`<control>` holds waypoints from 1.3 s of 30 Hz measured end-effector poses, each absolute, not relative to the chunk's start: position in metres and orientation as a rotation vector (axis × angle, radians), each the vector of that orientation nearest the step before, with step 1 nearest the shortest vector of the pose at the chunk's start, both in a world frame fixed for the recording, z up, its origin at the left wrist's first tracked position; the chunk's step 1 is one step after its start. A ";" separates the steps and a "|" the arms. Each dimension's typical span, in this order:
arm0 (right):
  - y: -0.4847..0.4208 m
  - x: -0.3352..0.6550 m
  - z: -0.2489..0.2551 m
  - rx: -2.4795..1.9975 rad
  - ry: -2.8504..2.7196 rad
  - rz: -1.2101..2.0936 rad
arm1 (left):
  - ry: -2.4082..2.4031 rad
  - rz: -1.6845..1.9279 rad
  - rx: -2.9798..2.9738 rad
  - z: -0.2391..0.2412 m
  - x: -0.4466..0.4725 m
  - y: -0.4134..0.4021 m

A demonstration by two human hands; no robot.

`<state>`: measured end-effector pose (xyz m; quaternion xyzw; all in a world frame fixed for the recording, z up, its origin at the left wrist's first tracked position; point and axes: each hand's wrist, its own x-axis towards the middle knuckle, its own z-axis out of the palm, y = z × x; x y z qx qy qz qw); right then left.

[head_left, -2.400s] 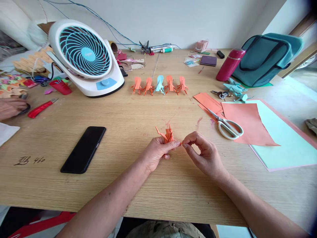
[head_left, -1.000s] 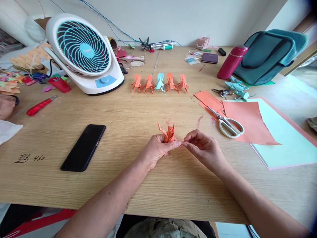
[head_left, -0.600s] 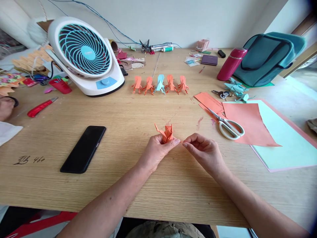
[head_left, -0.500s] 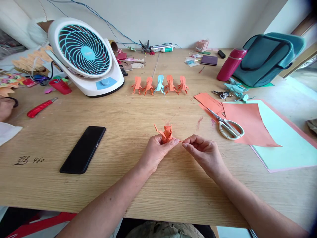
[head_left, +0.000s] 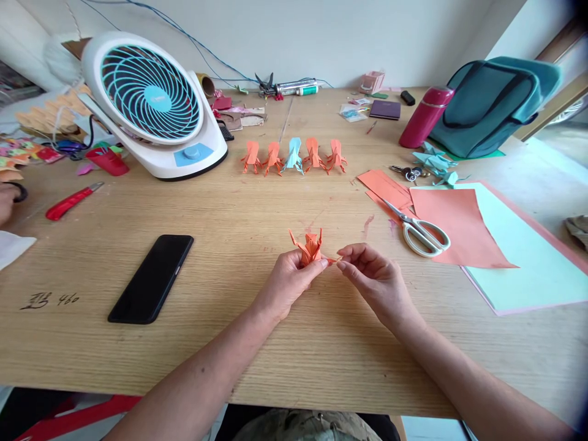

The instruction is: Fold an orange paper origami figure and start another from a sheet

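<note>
My left hand [head_left: 287, 283] is closed round a small folded orange paper figure [head_left: 310, 246], holding it upright just above the wooden table [head_left: 229, 214]. My right hand [head_left: 374, 282] pinches a thin orange tip that sticks out of the figure's right side. Both hands meet at the table's middle, near its front edge. A row of several finished paper figures [head_left: 294, 156], orange ones and one light blue, stands farther back.
White-handled scissors [head_left: 420, 231] lie on orange paper sheets [head_left: 459, 226] and a pale green sheet [head_left: 519, 257] at right. A black phone [head_left: 151, 277] lies at left, a white-and-blue fan [head_left: 151, 104] behind it. A red flask [head_left: 425, 116], teal bag [head_left: 491, 104], red knife [head_left: 68, 201] and another person's hand [head_left: 7, 199] sit at the edges.
The hands have stayed in the same spot; the right fingers have kept working the small tip beside the left thumb. The figure's points have shifted slightly. The view has swayed a little.
</note>
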<state>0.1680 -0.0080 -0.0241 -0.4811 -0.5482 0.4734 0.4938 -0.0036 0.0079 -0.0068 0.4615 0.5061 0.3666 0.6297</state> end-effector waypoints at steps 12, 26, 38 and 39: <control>-0.010 0.174 -0.023 -1.125 -1.588 1.056 | 1.155 0.848 1.044 -0.002 -0.004 0.007; -0.011 0.170 -0.012 -1.161 -1.790 0.874 | 1.138 0.792 0.950 -0.010 -0.004 0.009; -0.011 0.169 -0.016 -1.172 -1.683 0.926 | 1.151 0.828 0.903 -0.010 0.000 0.005; -0.011 0.169 -0.016 -1.168 -1.676 0.932 | 1.144 0.832 0.898 -0.009 0.000 0.005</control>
